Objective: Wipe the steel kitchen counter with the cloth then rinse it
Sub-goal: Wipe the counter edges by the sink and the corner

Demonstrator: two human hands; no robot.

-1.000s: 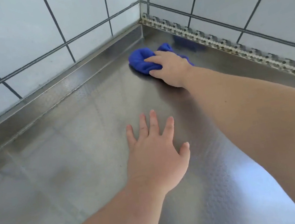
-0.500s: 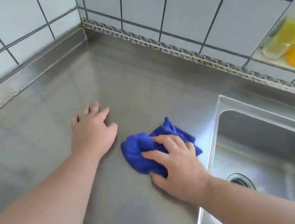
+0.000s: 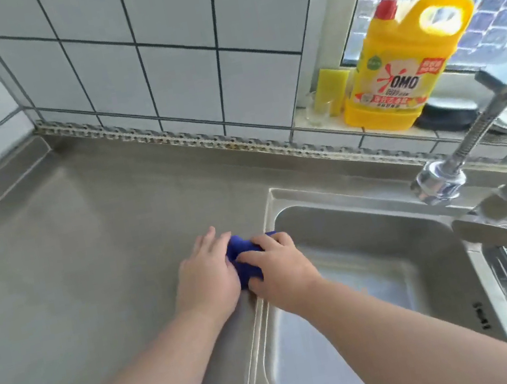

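Cloth [image 3: 245, 262], bunched and gripped between left hand [image 3: 204, 276] and right hand [image 3: 281, 270], sits on steel counter [image 3: 87, 255] beside sink [image 3: 366, 205].

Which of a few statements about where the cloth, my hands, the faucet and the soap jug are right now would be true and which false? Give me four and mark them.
1. Both hands are on the blue cloth. True: the left hand and right hand close on it from either side.
2. The cloth is in the far corner of the counter. False: it is at the sink edge.
3. Water is running from the faucet. False: no stream shows.
4. A yellow detergent jug stands on the window ledge. True.
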